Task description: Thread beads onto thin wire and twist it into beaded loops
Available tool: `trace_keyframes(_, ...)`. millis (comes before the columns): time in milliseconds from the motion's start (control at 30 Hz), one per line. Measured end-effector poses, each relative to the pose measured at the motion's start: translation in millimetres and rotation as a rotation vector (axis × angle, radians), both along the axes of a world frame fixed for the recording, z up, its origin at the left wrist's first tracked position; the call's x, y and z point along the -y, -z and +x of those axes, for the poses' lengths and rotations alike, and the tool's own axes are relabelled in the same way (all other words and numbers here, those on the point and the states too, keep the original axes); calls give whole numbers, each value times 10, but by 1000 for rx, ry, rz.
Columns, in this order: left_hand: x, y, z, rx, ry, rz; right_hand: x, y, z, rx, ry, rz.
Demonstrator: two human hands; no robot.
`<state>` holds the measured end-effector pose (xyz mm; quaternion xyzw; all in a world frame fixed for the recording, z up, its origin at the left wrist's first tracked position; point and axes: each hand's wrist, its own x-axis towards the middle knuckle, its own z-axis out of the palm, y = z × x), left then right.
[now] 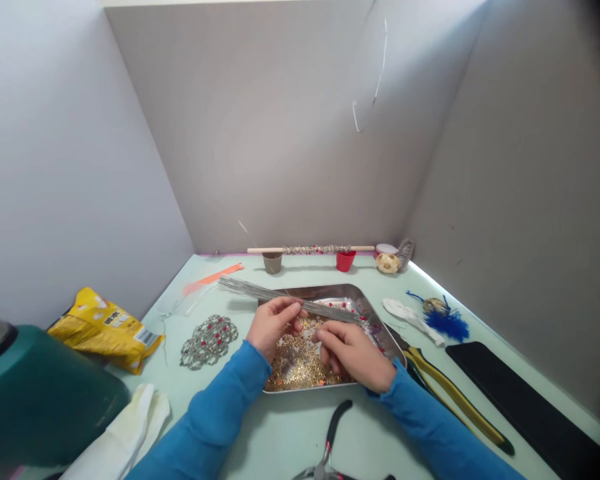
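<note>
My left hand (276,325) is closed in a pinch above the tray, close in front of a bundle of thin metal wires (250,289). My right hand (356,351) is also pinched, a little to the right, with its fingertips turned toward the left hand. Whatever the fingertips hold is too small to make out. Beneath both hands is a metal tray (347,291) with many small gold beads (297,370) and some red ones at its far right. The wires lie slanting across the tray and past its left rim.
Left of the tray lies a grey ornament with red beads (210,341), then a yellow packet (107,327) and a green container (45,393). Small pliers (330,440) lie in front; larger yellow-handled pliers (450,390) lie right. Behind, a beaded stick (317,250) spans two small pots.
</note>
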<state>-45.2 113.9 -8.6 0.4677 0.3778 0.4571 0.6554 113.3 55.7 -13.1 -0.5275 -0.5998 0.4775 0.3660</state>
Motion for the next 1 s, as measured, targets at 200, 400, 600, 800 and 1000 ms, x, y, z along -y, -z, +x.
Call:
trace_keyframes(200,-11,7,-12,8,-33,2,-18,-12,22,-37,-3,18)
trace_keyframes(400,-3,16,-9,1,4,-6,7,-32,1,-8,-16,4)
trace_keyframes(600,-3,2,-10,8,-49,-5,4,-55,-14,18,-38,-11)
trace_keyframes(800,0,13,-13,2,-3,-11,-2,-22,7,-9,-75,6)
trace_keyframes(1000,0,12,-17,10,5,-10,-19,7,34,-77,-105,-76)
